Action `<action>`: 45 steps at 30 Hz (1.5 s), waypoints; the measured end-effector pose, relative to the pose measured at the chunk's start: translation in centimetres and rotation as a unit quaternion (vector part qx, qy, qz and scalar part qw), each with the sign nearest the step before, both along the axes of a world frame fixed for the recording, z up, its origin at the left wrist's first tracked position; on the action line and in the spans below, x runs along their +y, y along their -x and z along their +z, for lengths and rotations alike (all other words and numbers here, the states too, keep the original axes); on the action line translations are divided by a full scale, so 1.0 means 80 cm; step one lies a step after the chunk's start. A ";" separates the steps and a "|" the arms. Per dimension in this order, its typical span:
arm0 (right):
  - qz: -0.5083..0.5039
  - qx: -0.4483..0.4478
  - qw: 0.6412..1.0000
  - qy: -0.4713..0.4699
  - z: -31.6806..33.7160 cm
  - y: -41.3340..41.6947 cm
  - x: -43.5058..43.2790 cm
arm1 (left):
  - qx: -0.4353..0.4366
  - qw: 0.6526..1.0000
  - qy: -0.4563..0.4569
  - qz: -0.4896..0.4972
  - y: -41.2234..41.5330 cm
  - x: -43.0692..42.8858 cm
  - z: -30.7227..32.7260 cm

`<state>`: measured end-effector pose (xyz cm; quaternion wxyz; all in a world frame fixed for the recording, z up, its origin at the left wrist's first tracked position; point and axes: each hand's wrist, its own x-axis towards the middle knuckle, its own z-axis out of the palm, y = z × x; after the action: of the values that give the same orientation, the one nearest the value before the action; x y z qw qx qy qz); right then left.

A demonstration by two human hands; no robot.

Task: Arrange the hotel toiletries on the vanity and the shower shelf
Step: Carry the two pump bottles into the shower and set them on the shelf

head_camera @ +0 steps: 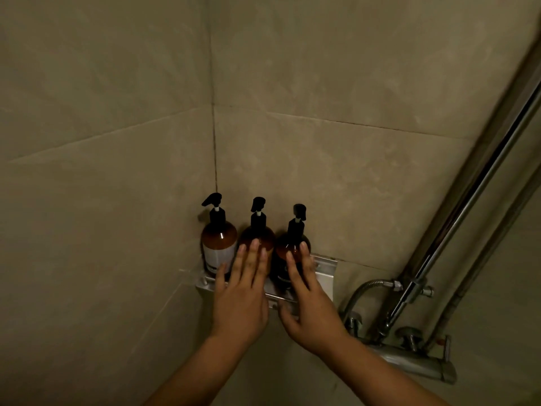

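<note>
Beige tiled walls (117,83), chrome mixer valve (415,365), riser pipe (473,194)

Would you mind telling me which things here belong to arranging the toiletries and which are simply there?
Part of the job: left bottle, middle bottle, right bottle, shelf, left hand, right hand.
Simply there: shower tap, shower pipe, hose, tiled wall.

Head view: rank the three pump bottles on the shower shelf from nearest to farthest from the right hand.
1. Right bottle: at the shelf's right end, the right hand's fingertips overlap it.
2. Middle bottle: centre, behind the left hand's fingers.
3. Left bottle: in the wall corner, white label.
</note>
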<state>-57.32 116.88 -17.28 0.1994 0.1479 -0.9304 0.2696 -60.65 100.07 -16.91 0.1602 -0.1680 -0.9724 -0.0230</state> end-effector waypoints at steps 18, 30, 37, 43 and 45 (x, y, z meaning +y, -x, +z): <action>-0.020 0.008 0.995 -0.102 -0.001 0.010 0.009 | -0.023 0.999 -0.027 0.015 -0.001 -0.014 0.002; -0.137 0.024 0.961 -0.240 0.003 -0.002 -0.021 | -0.065 0.993 -0.095 0.004 0.011 -0.029 -0.009; -0.155 -0.004 0.952 -0.262 -0.004 0.002 -0.029 | -0.074 0.983 -0.159 -0.055 0.020 -0.037 -0.012; -0.167 0.010 0.954 -0.247 -0.002 -0.003 -0.036 | -0.025 0.997 -0.069 -0.026 0.015 -0.032 -0.016; -0.162 0.024 0.957 -0.239 -0.002 -0.003 -0.040 | 0.018 0.998 -0.042 -0.042 0.015 -0.029 -0.013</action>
<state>-57.08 113.71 -17.46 0.2219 0.0453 -0.9740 0.0000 -61.87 97.78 -17.94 0.1836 -0.2026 -0.9595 -0.0676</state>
